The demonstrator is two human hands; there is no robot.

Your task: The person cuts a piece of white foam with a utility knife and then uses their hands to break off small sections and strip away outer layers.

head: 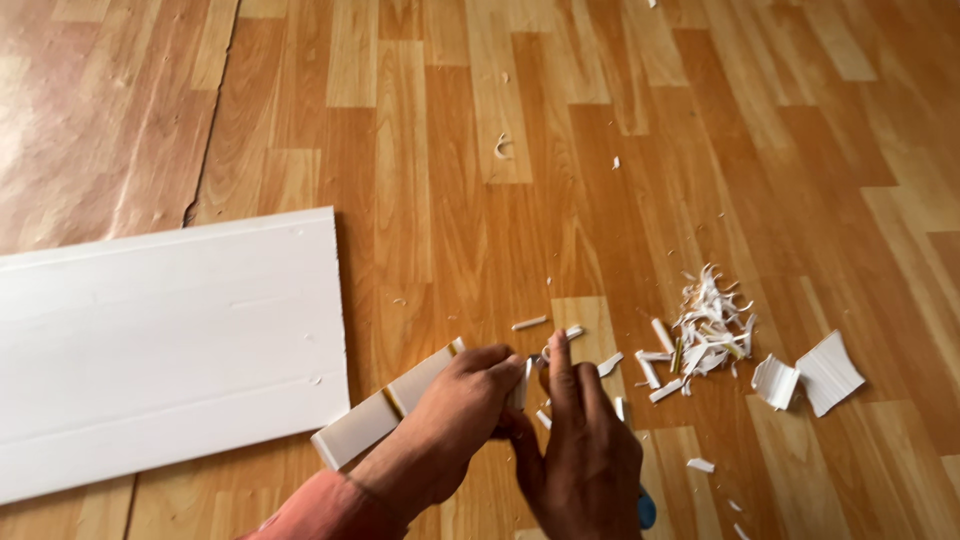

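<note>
My left hand (440,425) grips a narrow white strip with thin gold lines (375,415), holding it low over the wood-pattern floor. My right hand (580,450) is pressed against the strip's right end, fingers closed around a small tool with a blue handle (647,510) that peeks out below the palm. The tool's working end is hidden between my fingers. Both hands touch near the strip's end.
A large white panel (160,340) lies flat on the floor at the left. A pile of white shavings (710,330) and short offcuts sits right of my hands, with two bigger white pieces (810,375) further right. A floor seam (210,110) runs at upper left.
</note>
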